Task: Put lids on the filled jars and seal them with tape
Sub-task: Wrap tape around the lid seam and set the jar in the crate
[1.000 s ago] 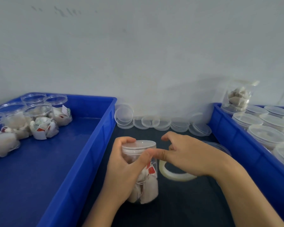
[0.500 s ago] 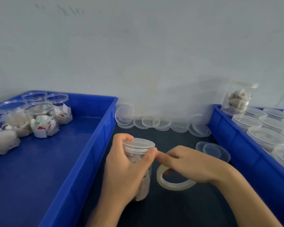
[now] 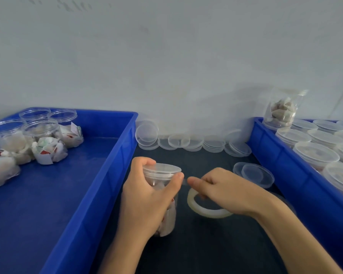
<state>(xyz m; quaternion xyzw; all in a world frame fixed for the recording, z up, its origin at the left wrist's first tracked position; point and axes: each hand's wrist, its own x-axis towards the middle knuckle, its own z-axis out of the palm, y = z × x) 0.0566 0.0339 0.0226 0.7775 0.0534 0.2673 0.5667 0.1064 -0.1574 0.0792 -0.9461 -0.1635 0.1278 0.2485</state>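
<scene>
A clear filled jar (image 3: 167, 220) stands on the dark table between two blue crates, a clear lid (image 3: 162, 168) on its top. My left hand (image 3: 147, 196) grips the jar just under the lid, thumb tip at the rim's right side. My right hand (image 3: 224, 189) holds the roll of clear tape (image 3: 206, 209) with curled fingers, and a short strip of tape (image 3: 185, 181) stretches from it to the jar's rim under my left thumb.
The left blue crate (image 3: 99, 186) holds several open filled jars (image 3: 40, 139). The right blue crate (image 3: 297, 178) holds several lidded jars (image 3: 315, 153). Spare lids (image 3: 188, 142) lie along the wall, two more lids (image 3: 254, 174) beside my right hand. A bagged jar (image 3: 283, 111) stands on the right crate's corner.
My right hand has pulled back to the right from the jar's rim, drawing a strip of tape out. The left hand has turned the jar slightly and keeps its grip.
</scene>
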